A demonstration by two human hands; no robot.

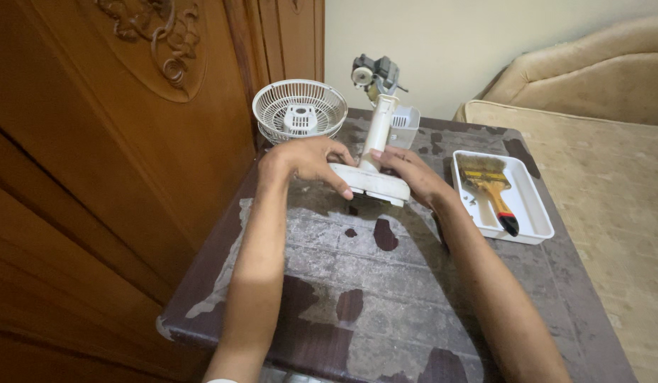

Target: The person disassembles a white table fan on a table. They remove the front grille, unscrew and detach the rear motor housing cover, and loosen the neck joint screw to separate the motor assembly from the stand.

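Fan stand (375, 152) upright at the table's (386, 298) far middle, long axis vertical, bare motor (376, 73) on top. Left hand (308, 159) curled over the base's left edge; right hand (407, 174) grips its right side. Grille (299, 110) behind; brush (491, 188) in tray (538, 213).

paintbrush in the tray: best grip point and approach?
Probably the handle: the paintbrush lies flat in the white tray, bristles toward the far end, red-and-black handle toward the near rim. Come from above at the near end, pinching across the handle.
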